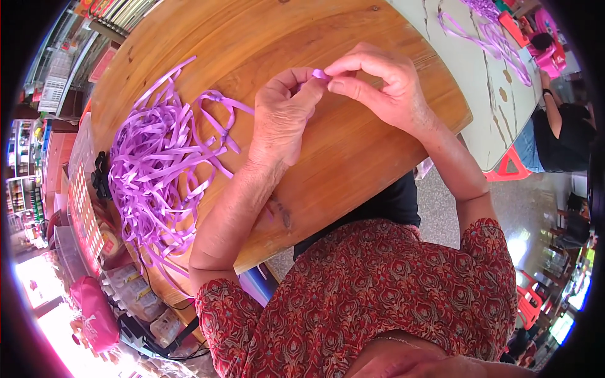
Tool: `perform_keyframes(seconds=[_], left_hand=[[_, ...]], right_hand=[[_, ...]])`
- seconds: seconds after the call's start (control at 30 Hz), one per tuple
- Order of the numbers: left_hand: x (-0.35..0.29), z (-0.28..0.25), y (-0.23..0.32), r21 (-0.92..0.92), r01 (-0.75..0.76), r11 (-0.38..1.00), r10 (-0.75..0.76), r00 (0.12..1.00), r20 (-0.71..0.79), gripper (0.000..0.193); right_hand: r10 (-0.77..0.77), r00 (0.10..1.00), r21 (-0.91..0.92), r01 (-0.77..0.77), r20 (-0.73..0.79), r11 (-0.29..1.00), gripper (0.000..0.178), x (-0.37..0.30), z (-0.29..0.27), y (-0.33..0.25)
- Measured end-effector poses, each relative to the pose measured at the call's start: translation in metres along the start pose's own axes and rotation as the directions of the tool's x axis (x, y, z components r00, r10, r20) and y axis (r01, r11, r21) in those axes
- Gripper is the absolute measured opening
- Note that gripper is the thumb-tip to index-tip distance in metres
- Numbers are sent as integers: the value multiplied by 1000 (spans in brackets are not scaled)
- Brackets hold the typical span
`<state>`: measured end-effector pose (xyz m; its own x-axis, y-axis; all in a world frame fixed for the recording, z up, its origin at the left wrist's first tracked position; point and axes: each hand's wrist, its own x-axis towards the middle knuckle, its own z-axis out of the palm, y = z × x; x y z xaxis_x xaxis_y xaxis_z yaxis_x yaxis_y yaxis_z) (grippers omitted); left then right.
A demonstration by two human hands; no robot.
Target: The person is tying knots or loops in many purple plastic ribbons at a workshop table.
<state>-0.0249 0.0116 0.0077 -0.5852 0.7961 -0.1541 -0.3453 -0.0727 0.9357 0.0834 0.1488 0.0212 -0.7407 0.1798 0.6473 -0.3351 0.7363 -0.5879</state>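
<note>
A person's bare left hand [282,108] pinches a small fold of narrow, shiny purple ribbon [319,74] above a varnished brown wooden table [359,167]. The right hand [386,88] holds its thumb and index fingertips slightly apart at the fold; whether they grip it cannot be told. A tangled heap of similar purple ribbons [154,160] lies to the left.

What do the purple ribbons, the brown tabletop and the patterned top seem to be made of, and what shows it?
Purple ribbons: probably satin-like synthetic; thin, flat strips with a soft sheen.
Brown tabletop: apparently wood, perhaps varnished; grain, knots and slight sheen.
Patterned top: matte fabric, fibre unclear; soft folds.
</note>
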Motion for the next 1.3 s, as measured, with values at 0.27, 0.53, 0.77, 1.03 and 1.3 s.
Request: perform_keyframes(seconds=[0.27, 0.53, 0.77, 1.03, 1.3], left_hand=[[-2, 2, -5, 12, -46, 999, 46, 999, 3, 17], [-3, 5, -5, 78, -131, 988, 134, 991, -30, 17], [-1, 1, -5, -102, -163, 981, 170, 983, 62, 11], [2, -4, 4, -276, -129, 952, 181, 968, 172, 12], [0, -3, -2, -189, -173, 967, 203, 967, 154, 12]], right_hand=[[238, 971, 104, -241, 40, 965, 10, -1, 3, -1], [236, 971, 191, -241, 48, 952, 12, -6, 4, 2], [492, 846, 566, -514, 208, 645, 12, -6, 2, 9], [466, 875, 612, -440, 130, 657, 15, -9, 3, 10], [421, 898, 546, -419, 130, 726, 16, -3, 4, -3]])
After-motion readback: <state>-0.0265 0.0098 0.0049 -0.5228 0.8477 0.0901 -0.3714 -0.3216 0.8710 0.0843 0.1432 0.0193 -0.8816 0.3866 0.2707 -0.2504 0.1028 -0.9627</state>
